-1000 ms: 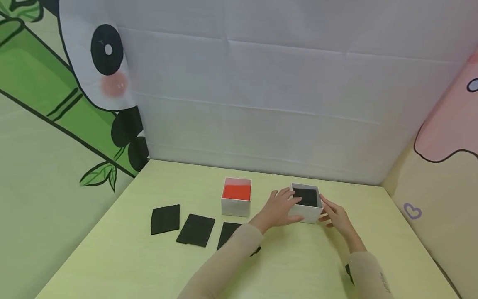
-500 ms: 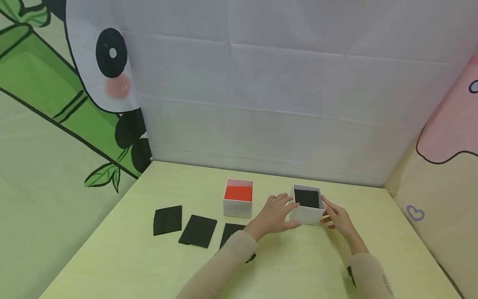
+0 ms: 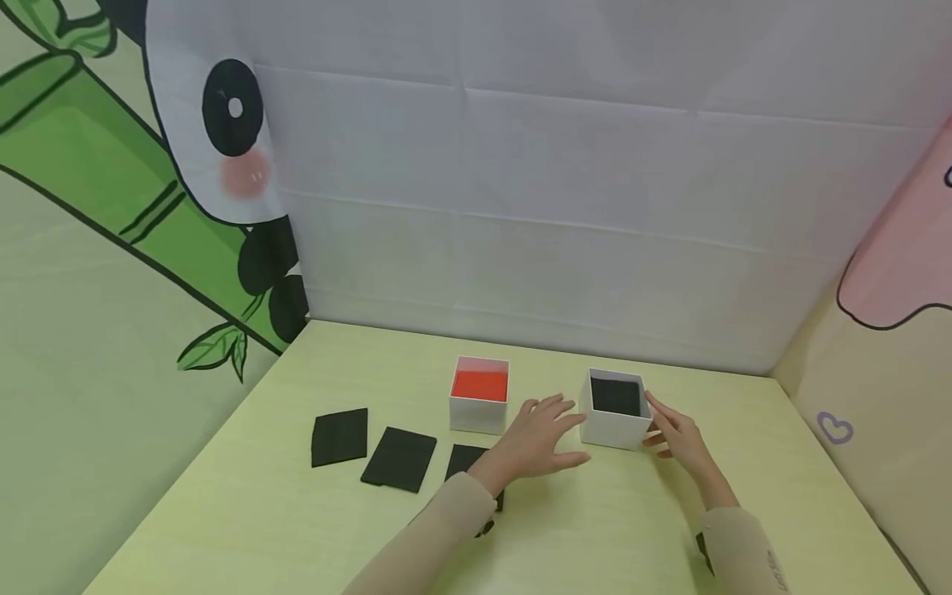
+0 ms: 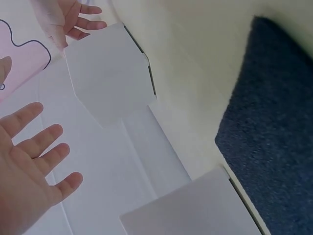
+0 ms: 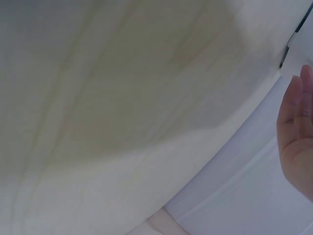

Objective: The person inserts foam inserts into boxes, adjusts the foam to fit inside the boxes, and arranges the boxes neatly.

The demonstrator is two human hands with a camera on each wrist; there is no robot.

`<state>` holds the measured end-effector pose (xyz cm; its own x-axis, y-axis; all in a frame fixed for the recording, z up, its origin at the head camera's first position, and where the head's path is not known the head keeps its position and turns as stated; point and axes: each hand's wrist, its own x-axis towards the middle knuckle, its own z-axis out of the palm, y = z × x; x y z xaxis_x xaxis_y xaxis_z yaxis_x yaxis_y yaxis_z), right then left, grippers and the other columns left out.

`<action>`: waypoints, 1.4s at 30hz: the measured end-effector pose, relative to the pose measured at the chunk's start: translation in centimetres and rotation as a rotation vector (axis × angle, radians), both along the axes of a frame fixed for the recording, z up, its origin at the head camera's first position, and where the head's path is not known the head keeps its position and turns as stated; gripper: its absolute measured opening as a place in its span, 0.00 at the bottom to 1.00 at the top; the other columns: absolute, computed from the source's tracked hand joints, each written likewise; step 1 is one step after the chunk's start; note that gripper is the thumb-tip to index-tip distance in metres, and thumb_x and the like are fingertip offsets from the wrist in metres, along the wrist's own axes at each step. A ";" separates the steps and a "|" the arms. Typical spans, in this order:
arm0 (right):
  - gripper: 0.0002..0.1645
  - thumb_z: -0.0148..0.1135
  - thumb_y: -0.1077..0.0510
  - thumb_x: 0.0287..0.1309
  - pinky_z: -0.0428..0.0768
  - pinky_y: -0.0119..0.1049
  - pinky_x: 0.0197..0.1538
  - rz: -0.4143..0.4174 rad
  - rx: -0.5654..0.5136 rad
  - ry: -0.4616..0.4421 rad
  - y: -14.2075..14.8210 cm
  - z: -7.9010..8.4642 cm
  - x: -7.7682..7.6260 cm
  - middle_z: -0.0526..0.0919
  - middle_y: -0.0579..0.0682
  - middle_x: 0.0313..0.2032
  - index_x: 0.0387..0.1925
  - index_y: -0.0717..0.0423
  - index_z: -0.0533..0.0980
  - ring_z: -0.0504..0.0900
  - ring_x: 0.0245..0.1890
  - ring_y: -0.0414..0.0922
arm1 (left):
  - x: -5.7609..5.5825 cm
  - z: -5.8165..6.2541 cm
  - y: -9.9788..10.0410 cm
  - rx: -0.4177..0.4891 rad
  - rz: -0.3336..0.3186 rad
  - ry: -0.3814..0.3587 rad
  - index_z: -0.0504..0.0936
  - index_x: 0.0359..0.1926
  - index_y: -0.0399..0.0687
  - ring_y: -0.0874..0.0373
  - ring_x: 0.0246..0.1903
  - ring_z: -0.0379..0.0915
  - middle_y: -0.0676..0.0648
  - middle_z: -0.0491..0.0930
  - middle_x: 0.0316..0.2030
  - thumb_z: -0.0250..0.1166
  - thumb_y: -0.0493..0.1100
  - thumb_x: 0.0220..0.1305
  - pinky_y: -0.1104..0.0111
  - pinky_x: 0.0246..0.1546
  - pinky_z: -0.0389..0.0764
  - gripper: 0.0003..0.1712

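A white open-topped box on the right holds a black square piece. My right hand is at the box's right wall, fingers extended along it; the right wrist view shows that hand at its edge. To the left of the box, my left hand is spread and holds nothing. A gap separates its fingers from the box in the left wrist view, where the hand appears palm side with fingers apart. My left forearm partly hides a black square piece on the table.
Another white box with red pieces inside stands behind my left hand. Two black squares, the left one and the middle one, lie flat on the pale yellow table. A white cloth wall rises behind the table.
My left hand has drawn back from the right box, toward the left and nearer to me. The right hand stays at the box's right wall. The head view has shifted slightly.
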<state>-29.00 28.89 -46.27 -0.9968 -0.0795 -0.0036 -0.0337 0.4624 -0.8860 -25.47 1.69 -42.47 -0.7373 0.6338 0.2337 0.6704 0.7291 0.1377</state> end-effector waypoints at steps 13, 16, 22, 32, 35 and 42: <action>0.28 0.41 0.52 0.67 0.76 0.43 0.28 0.016 -0.006 0.000 0.2 -0.2 0.1 0.77 0.63 0.34 0.65 0.56 0.54 0.80 0.32 0.55 | 1.3 -1.1 -2.8 0.035 0.004 -0.051 0.68 0.61 0.54 0.52 0.62 0.51 0.49 0.63 0.60 0.52 0.63 0.58 0.53 0.57 0.55 0.33; 0.28 0.41 0.53 0.67 0.76 0.43 0.28 0.016 -0.004 -0.002 0.2 -0.1 0.1 0.77 0.63 0.34 0.66 0.56 0.54 0.80 0.32 0.54 | 1.4 -1.4 -3.6 0.045 0.011 -0.062 0.68 0.60 0.53 0.51 0.62 0.51 0.48 0.64 0.60 0.53 0.63 0.59 0.53 0.58 0.54 0.32; 0.28 0.41 0.52 0.67 0.76 0.42 0.28 0.010 -0.001 -0.010 0.2 -0.1 0.0 0.78 0.62 0.34 0.65 0.56 0.54 0.80 0.31 0.52 | 1.8 -1.5 -5.2 0.042 0.020 -0.084 0.68 0.60 0.51 0.50 0.62 0.52 0.45 0.65 0.59 0.53 0.61 0.59 0.54 0.58 0.54 0.32; 0.29 0.41 0.50 0.67 0.76 0.41 0.28 0.012 -0.013 -0.002 0.1 -0.2 0.1 0.78 0.60 0.33 0.65 0.56 0.54 0.81 0.30 0.51 | 2.0 -2.5 -7.5 0.023 0.027 -0.094 0.69 0.59 0.49 0.50 0.60 0.54 0.44 0.66 0.58 0.54 0.61 0.59 0.54 0.56 0.56 0.32; 0.29 0.41 0.50 0.67 0.76 0.41 0.27 0.012 -0.015 0.000 0.0 -0.1 0.1 0.78 0.60 0.32 0.65 0.56 0.54 0.81 0.29 0.50 | 2.1 -2.6 -8.1 0.016 0.027 -0.104 0.69 0.59 0.49 0.50 0.60 0.55 0.43 0.65 0.58 0.54 0.60 0.59 0.53 0.55 0.57 0.31; 0.30 0.40 0.48 0.67 0.76 0.42 0.28 0.010 -0.016 0.000 0.0 -0.1 0.1 0.76 0.61 0.33 0.65 0.55 0.54 0.80 0.30 0.52 | 2.1 -3.0 -9.2 -0.008 0.066 -0.139 0.70 0.59 0.51 0.50 0.60 0.55 0.45 0.65 0.58 0.55 0.61 0.58 0.51 0.54 0.59 0.31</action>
